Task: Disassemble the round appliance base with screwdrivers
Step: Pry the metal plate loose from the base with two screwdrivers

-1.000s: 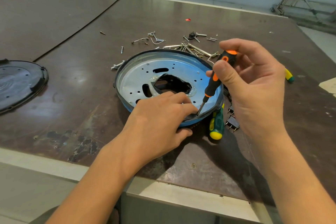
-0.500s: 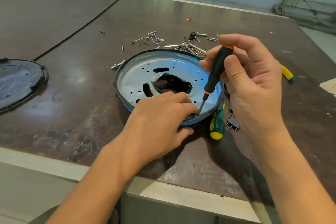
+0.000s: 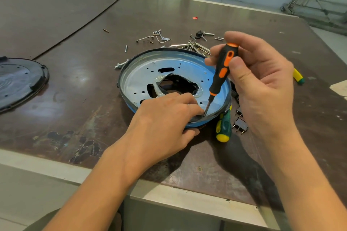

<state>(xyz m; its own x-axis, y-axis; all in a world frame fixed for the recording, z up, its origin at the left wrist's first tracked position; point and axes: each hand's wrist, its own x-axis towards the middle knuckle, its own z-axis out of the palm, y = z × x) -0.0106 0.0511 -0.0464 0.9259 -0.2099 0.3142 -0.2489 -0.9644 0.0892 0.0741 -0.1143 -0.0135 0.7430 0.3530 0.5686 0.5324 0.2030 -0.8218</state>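
The round appliance base (image 3: 142, 73), a shiny metal disc with a blue rim and a ragged black hole in its middle, lies on the dark table. My left hand (image 3: 163, 124) grips its near rim, fingers curled inside and thumb under the edge. My right hand (image 3: 262, 84) pinches the handle of a black-and-orange screwdriver (image 3: 222, 69), held nearly upright. Its tip touches the disc just inside the near rim, right beside my left fingertips.
A green-and-yellow screwdriver (image 3: 223, 127) lies against the base's right side, next to small black pronged parts (image 3: 240, 124). Loose screws and metal clips (image 3: 189, 43) are scattered behind the base. A black round cover (image 3: 18, 82) sits far left. Another yellow-green handle (image 3: 298, 77) peeks out right.
My right hand has shifted its grip on the screwdriver handle and turned it, so the handle stands more upright. The tip and my left hand stay in place.
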